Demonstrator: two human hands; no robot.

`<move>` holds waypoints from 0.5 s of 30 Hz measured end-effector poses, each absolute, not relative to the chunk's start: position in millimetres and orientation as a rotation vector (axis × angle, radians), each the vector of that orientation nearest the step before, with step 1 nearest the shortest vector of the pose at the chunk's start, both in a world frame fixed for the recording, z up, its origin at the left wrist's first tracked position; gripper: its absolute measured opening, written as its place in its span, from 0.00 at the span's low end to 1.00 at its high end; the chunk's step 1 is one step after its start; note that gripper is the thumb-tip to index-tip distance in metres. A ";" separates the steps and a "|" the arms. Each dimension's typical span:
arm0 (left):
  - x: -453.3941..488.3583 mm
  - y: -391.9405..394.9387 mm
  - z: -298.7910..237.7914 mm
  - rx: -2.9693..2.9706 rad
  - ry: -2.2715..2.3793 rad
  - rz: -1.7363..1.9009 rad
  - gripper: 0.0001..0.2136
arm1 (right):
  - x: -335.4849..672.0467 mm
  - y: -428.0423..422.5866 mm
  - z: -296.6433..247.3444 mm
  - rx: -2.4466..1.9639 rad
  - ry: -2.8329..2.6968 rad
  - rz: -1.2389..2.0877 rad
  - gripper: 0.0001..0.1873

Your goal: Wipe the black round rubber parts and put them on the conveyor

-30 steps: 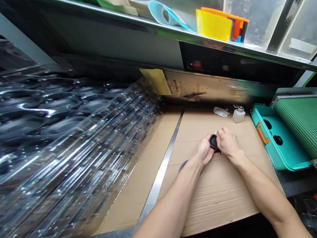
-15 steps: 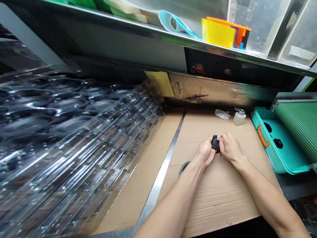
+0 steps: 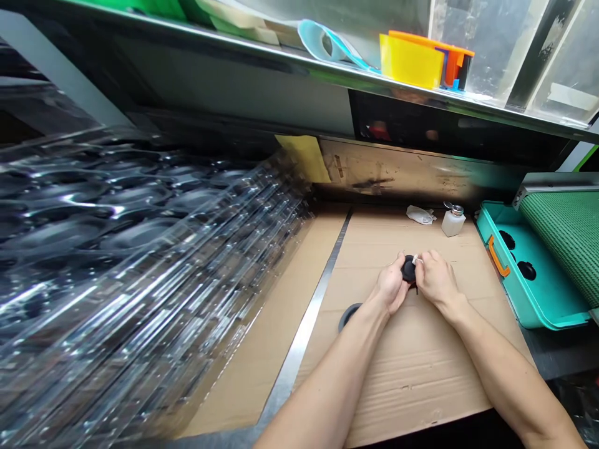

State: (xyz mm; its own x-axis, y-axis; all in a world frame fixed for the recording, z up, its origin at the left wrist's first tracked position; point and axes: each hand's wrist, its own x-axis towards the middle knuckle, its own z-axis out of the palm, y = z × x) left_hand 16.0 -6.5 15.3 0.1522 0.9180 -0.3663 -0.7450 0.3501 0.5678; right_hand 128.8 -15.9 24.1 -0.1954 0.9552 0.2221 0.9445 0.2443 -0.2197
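Observation:
A round black part (image 3: 409, 269) sits in the fingers of my left hand (image 3: 390, 282), held a little above the cardboard. My right hand (image 3: 436, 276) is closed at the part's right side, pinching a small white piece (image 3: 416, 260) that looks like cloth or tissue against its upper edge. Something thin and dark pokes out below the part; its kind is unclear. A dark grey ring (image 3: 347, 314) lies on the cardboard, partly hidden behind my left forearm.
Stacked clear plastic trays (image 3: 187, 268) fill the left side. A dispenser bottle (image 3: 453, 221) and a crumpled white wipe (image 3: 420, 215) are at the back. On the right, a teal bin (image 3: 547, 312) holds black parts beside a green conveyor belt (image 3: 566, 231). A shelf (image 3: 327, 68) overhangs the cardboard (image 3: 402, 374).
Both hands and the black part have shifted very slightly to the right. The white piece has moved a little at the part's upper edge, with the grip kept.

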 end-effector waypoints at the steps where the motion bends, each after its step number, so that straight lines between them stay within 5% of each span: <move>1: 16.2 -6.7 15.0 0.275 0.740 1.224 0.18 | 126.4 -16.0 23.7 -1.754 -2.192 0.061 0.14; 15: 14.5 -7.7 12.8 0.265 0.730 1.233 0.19 | 127.5 -25.9 24.7 -1.605 -2.290 0.185 0.10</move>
State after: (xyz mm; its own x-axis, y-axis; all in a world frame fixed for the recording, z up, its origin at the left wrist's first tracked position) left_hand 14.5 -7.7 12.8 0.1422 0.9214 -0.3616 -0.7601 0.3357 0.5564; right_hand 127.5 -25.9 24.7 -0.3055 0.9313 0.1985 0.8874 0.3540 -0.2954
